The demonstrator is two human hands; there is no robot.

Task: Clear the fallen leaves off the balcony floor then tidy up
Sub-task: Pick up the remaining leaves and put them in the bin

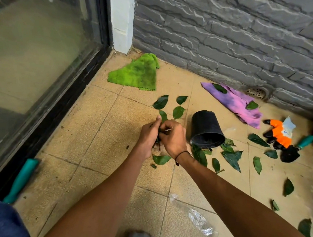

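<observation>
Green fallen leaves lie scattered over the tan tiled balcony floor point(85, 134). Several leaves point(178, 112) sit just beyond my hands, and one leaf point(160, 159) lies below them. More leaves point(231, 158) spread out to the right of a black pot point(207, 130) tipped on its side. My left hand point(148, 136) and my right hand point(173, 137) meet in the middle, both with curled fingers around a small bunch of dark leaves, which is mostly hidden between them.
A green cloth point(135, 72) lies in the far corner, a purple cloth point(237, 103) with two leaves on it by the grey stone wall. An orange-and-black glove point(278, 134) and a teal-handled trowel point(298, 149) lie right. A teal handle point(21, 180) rests by the glass door. Clear plastic point(197, 219) lies near.
</observation>
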